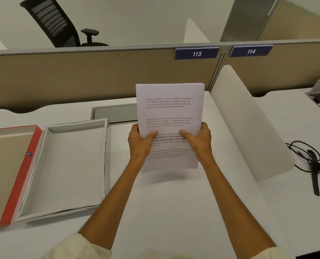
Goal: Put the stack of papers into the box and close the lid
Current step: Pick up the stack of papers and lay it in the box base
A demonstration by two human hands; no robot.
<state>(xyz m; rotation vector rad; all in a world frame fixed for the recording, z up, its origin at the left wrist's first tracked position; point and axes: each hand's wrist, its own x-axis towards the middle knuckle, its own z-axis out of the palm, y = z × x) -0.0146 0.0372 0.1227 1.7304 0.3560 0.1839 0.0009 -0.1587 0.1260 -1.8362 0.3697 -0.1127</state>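
A stack of white printed papers [169, 113] is held upright above the desk, its lower edge lifted off the surface. My left hand [139, 142] grips its left edge and my right hand [200, 140] grips its right edge, thumbs on the front sheet. To the left lies the open white box [106, 157], shallow and with nothing inside. Its red-edged lid [27, 165] lies flat further left, brown inner side up, joined to the box along one side.
A beige partition [80, 75] with number plates 113 and 114 runs behind the desk. A grey cable hatch [116, 113] sits behind the box. A white divider panel [249, 128] stands at right, with black cables and a watch [315, 169] beyond it.
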